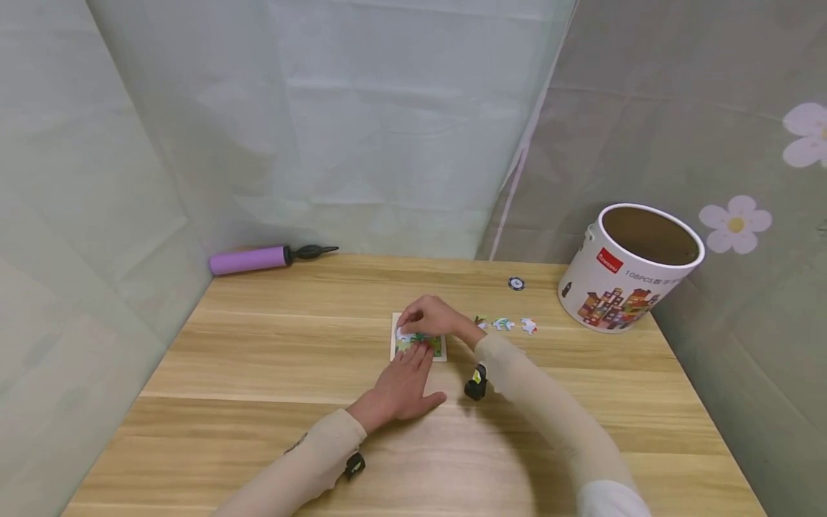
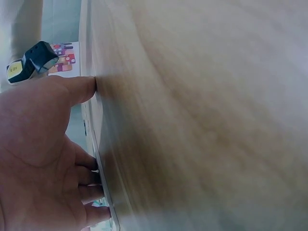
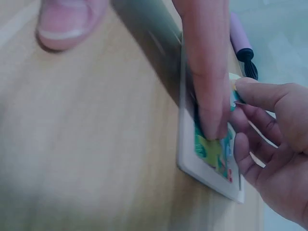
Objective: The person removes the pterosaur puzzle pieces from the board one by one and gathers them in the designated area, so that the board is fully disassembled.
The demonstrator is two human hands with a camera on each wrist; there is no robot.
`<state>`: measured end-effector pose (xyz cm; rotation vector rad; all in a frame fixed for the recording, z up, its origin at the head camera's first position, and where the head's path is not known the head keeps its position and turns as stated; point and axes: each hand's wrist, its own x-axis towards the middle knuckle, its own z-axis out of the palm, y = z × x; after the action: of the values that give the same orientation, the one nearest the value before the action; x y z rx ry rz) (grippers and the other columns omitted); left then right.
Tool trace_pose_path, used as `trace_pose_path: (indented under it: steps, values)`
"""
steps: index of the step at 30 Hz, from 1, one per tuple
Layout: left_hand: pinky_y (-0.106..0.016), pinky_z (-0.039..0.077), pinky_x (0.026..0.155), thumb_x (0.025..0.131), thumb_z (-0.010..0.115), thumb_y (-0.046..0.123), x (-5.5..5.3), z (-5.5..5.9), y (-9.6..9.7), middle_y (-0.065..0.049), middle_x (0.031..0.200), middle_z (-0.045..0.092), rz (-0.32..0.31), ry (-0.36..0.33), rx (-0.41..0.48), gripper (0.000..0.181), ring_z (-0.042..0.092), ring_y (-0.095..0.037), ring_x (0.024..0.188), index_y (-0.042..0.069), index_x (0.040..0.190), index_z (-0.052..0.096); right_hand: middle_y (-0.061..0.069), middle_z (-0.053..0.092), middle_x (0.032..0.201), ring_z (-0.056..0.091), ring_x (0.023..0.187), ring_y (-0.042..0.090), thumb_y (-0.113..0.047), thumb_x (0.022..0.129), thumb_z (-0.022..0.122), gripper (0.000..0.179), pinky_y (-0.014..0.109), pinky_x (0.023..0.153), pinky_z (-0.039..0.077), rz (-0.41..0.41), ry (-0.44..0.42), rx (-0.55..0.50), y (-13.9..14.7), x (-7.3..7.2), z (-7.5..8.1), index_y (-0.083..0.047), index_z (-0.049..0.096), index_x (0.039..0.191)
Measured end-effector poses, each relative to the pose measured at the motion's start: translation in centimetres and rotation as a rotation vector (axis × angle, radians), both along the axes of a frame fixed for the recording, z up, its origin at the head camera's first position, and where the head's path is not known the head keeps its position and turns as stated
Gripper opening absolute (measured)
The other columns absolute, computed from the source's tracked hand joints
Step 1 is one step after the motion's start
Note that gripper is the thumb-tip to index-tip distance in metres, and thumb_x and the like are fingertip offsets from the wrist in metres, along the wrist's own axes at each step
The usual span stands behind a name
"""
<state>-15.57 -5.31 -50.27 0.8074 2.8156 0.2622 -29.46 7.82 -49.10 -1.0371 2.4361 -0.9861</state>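
while the left sleeve (image 1: 304, 463) and the right sleeve (image 1: 549, 402) reach in from the near side, a small black device (image 1: 476, 384) sits at each wrist, over a wooden table (image 1: 258, 380). the left hand (image 1: 402, 384) lies with its fingers nearly straight, their tips touching the near part of a small puzzle board (image 3: 188, 153), its thumb spread right against the wood; it grips nothing. just beyond, the right hand (image 1: 434, 316) has thumb and fingers close together, pinching a colourful puzzle piece (image 3: 234, 95) at the board's far left part; i cannot tell whether it is seated. right of the board, three loose pieces (image 1: 503, 324) lie in a row, and farther right stands a white printed bucket (image 1: 581, 276). beyond the pieces lies a round chip (image 1: 516, 283); a purple pump (image 1: 252, 260) rests far left, before a pale curtain (image 1: 388, 143).
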Motion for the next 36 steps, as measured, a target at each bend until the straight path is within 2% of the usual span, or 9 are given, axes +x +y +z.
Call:
trace_pose_path:
  steps: [6, 10, 17, 23, 27, 36]
  values:
    - [-0.048, 0.025, 0.123, 0.101, 0.050, 0.057, 0.0, -0.1, -0.1, -0.021, 0.165, 0.027, -0.002, 0.001, 0.004, 0.086, 0.023, -0.034, 0.154, -0.007, 0.156, 0.031, 0.000, 0.078, 0.097, 0.069, 0.085, 0.007, -0.013, 0.095, 0.074, 0.009, 0.025, 0.080, 0.056, -0.015, -0.004, -0.032, 0.0, 0.3, -0.3, -0.010, 0.081, 0.099]
    - [-0.050, 0.026, 0.122, 0.101, 0.051, 0.056, 0.0, 0.1, -0.1, -0.021, 0.165, 0.028, -0.005, 0.003, 0.013, 0.086, 0.024, -0.035, 0.154, -0.007, 0.156, 0.032, 0.000, 0.078, 0.099, 0.070, 0.089, 0.010, -0.013, 0.096, 0.073, 0.009, 0.027, 0.082, 0.056, -0.047, 0.009, -0.029, 0.2, 0.3, -0.1, -0.011, 0.081, 0.099]
    - [-0.050, 0.027, 0.122, 0.101, 0.051, 0.057, 0.1, -0.1, -0.2, -0.021, 0.166, 0.027, -0.007, 0.004, 0.010, 0.087, 0.023, -0.034, 0.154, -0.006, 0.157, 0.030, 0.000, 0.078, 0.099, 0.071, 0.091, 0.012, -0.012, 0.096, 0.072, 0.010, 0.030, 0.084, 0.057, -0.058, 0.040, -0.053, 1.4, -0.2, 0.6, -0.008, 0.080, 0.100]
    - [-0.051, 0.028, 0.121, 0.100, 0.054, 0.056, 0.2, 0.1, -0.2, -0.023, 0.165, 0.027, -0.014, 0.019, 0.016, 0.088, 0.027, -0.035, 0.153, -0.008, 0.156, 0.032, 0.002, 0.078, 0.101, 0.070, 0.091, 0.013, -0.014, 0.097, 0.072, 0.011, 0.033, 0.086, 0.057, -0.094, 0.078, -0.033, 4.2, -0.6, 1.1, -0.009, 0.081, 0.101]
    - [-0.051, 0.029, 0.121, 0.100, 0.054, 0.057, 0.3, 0.0, -0.2, -0.023, 0.165, 0.026, -0.012, 0.030, 0.023, 0.088, 0.027, -0.036, 0.153, -0.008, 0.156, 0.032, 0.003, 0.078, 0.102, 0.071, 0.093, 0.014, -0.013, 0.095, 0.073, 0.011, 0.036, 0.088, 0.058, -0.122, 0.072, -0.029, 6.8, -0.4, 1.3, -0.009, 0.081, 0.101]
    - [-0.052, 0.028, 0.121, 0.100, 0.052, 0.059, 0.2, -0.2, -0.2, -0.023, 0.166, 0.025, -0.006, 0.044, 0.023, 0.088, 0.027, -0.035, 0.153, -0.007, 0.156, 0.032, 0.002, 0.078, 0.099, 0.067, 0.084, 0.010, -0.013, 0.094, 0.075, 0.008, 0.031, 0.076, 0.055, -0.220, 0.079, 0.018, 11.6, 0.6, 1.2, -0.011, 0.082, 0.098]
